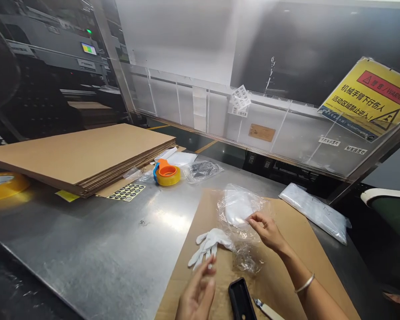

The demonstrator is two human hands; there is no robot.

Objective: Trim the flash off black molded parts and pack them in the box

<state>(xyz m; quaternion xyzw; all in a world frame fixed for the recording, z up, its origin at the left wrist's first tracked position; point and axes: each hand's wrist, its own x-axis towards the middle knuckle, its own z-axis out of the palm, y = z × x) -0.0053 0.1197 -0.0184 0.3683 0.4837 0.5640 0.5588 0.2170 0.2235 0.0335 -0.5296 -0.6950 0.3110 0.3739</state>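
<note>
My right hand [266, 229] is closed at the fingertips on the edge of a clear plastic bag [237, 205] with something flat and white in it. My left hand [197, 291], slightly blurred, holds nothing; its fingers stretch forward with the thumb apart. Just beyond its fingertips lie white gloves [213, 242]. Crumpled clear plastic [247, 258] sits between the two hands. Nearer to me are a black open case [241, 298] and a tool with a metal tip and pale handle [269, 310]. All of these rest on a brown cardboard sheet [295, 262].
The cardboard lies on a metal table [130, 249]. A stack of cardboard [86, 153], a tape roll [5, 184], a tape dispenser [167, 173] and a round-sticker sheet [126, 192] occupy the left. Plastic-wrapped packs [313, 211] lie at right. A clear panel [216, 109] with a warning sign [370, 100] stands behind.
</note>
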